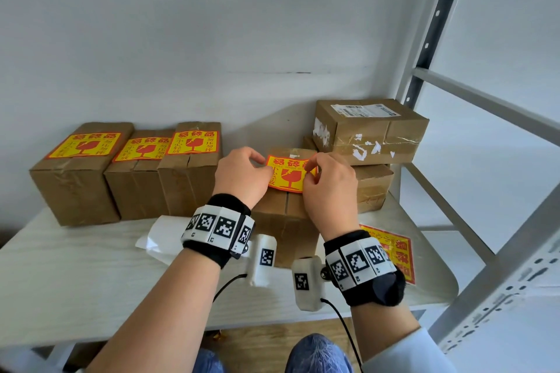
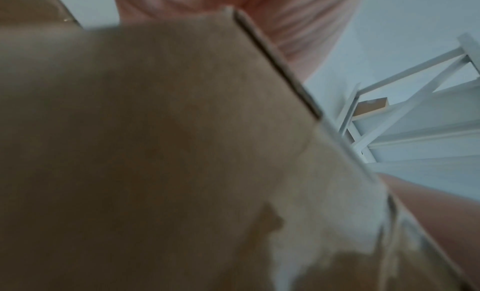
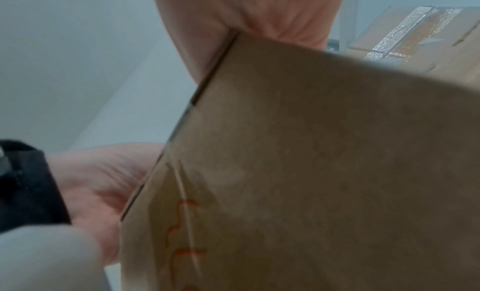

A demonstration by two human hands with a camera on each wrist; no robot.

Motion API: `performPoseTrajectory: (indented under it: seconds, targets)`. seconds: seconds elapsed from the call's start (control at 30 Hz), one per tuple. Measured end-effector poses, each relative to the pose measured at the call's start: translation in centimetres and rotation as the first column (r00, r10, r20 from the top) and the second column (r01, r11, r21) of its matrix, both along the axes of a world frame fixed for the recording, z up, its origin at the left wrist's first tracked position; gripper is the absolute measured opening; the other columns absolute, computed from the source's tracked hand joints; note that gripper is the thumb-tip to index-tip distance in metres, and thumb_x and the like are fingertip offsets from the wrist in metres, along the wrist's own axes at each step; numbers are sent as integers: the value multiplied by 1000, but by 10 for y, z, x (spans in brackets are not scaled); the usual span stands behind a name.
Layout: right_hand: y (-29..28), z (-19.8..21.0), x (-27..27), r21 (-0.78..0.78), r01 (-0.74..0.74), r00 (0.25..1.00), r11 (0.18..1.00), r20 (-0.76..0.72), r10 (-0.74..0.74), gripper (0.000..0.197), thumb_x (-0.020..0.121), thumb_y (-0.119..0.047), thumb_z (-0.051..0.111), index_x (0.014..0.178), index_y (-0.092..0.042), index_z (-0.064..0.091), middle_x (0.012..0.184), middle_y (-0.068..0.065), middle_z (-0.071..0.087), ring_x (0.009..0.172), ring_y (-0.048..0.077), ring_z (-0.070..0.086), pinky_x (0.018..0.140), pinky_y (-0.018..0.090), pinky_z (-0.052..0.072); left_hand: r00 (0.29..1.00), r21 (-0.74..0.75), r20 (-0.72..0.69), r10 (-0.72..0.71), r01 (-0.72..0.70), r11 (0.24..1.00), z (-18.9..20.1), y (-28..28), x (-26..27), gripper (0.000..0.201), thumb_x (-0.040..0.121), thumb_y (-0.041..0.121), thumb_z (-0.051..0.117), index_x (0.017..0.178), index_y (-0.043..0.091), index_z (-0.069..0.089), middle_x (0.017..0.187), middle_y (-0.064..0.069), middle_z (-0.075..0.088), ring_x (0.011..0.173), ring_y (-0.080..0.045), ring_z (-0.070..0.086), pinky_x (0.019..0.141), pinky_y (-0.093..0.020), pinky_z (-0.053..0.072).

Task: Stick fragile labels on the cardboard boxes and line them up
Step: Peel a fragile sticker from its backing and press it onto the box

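Observation:
A yellow and red fragile label (image 1: 289, 174) lies over the top of a cardboard box (image 1: 283, 221) at the table's middle. My left hand (image 1: 242, 174) pinches its left edge, and my right hand (image 1: 328, 183) pinches its right side; the label bows up between them. Three labelled boxes (image 1: 133, 172) stand in a row at the left. Both wrist views are filled by the blurred brown side of the box (image 2: 155, 151) (image 3: 324, 172), with a palm above its top edge.
Two unlabelled boxes (image 1: 369, 130) are stacked at the back right. More labels (image 1: 397, 248) lie on the table at the right, white backing paper (image 1: 160, 239) at the left. A grey shelf upright (image 1: 430, 48) rises on the right; the wall is close behind.

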State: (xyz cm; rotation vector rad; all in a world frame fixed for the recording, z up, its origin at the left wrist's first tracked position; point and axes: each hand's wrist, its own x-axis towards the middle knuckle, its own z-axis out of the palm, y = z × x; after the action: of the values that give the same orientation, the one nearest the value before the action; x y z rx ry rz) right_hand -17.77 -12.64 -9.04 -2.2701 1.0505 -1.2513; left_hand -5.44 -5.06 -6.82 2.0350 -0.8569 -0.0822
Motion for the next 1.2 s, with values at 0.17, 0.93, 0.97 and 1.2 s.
performPoseTrajectory:
  seconds: [0.17, 0.93, 0.97, 1.2]
  targets:
    - [-2, -1, 1, -16, 7, 1000, 1000, -30, -8, 14, 87, -4, 57, 93, -11, 67, 97, 4, 65, 82, 11, 43, 73, 27, 35, 999, 43, 39, 7, -8, 999, 0, 0, -2, 17, 88, 28, 66, 103, 22, 70, 98, 1, 70, 90, -15, 61, 74, -26, 44]
    - [-20, -11, 2, 230, -154, 944, 961, -252, 212, 47, 103, -33, 42, 147, -18, 45, 158, -1, 37, 142, 25, 38, 117, 37, 29, 910, 304, 413, -37, -100, 947, 3, 9, -27, 31, 97, 38, 51, 125, 28, 64, 120, -6, 54, 96, -27, 65, 71, -32, 46]
    - [-22, -10, 2, 291, -176, 932, 940, -259, 255, 51, 104, -35, 39, 152, -16, 36, 163, -1, 26, 147, 23, 30, 119, 38, 24, 916, 323, 398, -46, -93, 942, 2, 10, -27, 34, 98, 39, 49, 129, 29, 61, 122, -6, 51, 97, -27, 64, 73, -33, 47]
    - [-19, -6, -1, 583, -356, 924, 730, 103, 368, 65, 104, -38, 44, 155, -11, 15, 149, -3, 37, 125, 8, 43, 103, 14, 35, 966, 386, 215, -141, 49, 921, -7, 16, -20, 45, 105, 39, 33, 149, 34, 38, 144, -3, 54, 129, -30, 53, 106, -44, 42]
